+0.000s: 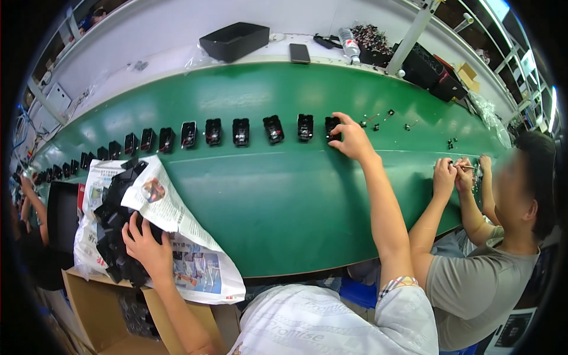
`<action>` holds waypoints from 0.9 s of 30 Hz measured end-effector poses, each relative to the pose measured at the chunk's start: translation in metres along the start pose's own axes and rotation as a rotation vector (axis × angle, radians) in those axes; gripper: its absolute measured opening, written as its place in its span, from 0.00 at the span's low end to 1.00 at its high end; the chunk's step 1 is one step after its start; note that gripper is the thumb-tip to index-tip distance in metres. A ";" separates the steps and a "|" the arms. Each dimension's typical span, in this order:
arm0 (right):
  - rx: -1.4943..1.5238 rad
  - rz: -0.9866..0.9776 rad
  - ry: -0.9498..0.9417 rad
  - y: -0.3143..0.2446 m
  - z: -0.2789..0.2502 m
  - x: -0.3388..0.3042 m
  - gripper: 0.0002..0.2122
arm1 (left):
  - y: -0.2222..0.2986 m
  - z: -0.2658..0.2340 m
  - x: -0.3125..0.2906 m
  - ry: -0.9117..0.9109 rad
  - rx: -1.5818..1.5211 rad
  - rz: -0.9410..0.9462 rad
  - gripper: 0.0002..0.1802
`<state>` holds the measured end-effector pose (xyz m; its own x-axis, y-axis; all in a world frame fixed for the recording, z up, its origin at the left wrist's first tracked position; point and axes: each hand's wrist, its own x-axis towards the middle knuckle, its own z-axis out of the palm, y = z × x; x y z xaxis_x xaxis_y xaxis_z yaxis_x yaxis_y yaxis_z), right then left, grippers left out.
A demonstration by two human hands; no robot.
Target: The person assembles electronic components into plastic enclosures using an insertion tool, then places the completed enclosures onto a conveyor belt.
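My right hand [355, 141] reaches across the green table [284, 207] and grips the rightmost black plastic housing [332, 126] between thumb and fingers. That housing stands at the right end of a long row of similar open black housings; its neighbour [305, 128] and others show small parts and bits of red wire inside. At the lower left, my left hand [149, 247] lies with fingers spread on a heap of black plastic parts [115, 236]. Crumpled newspaper [204, 254] lies under and partly over this heap.
An open cardboard box [89, 307] stands below the table's near left edge. A black bin [62, 216] is left of the newspaper. Small wired parts [376, 125] lie right of the row. A co-worker [491, 266] sits at the right, hands over the table. The back ledge holds a black tray [234, 42], phone [299, 53] and bottle [349, 46].
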<state>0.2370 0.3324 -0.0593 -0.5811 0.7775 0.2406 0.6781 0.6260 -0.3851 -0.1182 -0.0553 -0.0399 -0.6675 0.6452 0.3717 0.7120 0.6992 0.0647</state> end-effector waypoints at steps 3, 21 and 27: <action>-0.021 -0.035 -0.050 0.005 -0.007 0.000 0.14 | 0.001 0.017 0.005 -0.043 0.073 0.102 0.31; -0.069 0.736 0.396 0.071 -0.005 0.023 0.09 | 0.036 0.035 0.016 -0.079 -0.045 0.356 0.16; -0.033 0.478 0.588 0.078 0.002 -0.005 0.06 | 0.056 0.003 0.015 -0.067 -0.524 0.207 0.13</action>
<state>0.2920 0.3776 -0.0926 0.1087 0.8629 0.4936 0.8146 0.2073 -0.5418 -0.0893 -0.0054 -0.0336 -0.5025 0.7826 0.3674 0.8313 0.3207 0.4540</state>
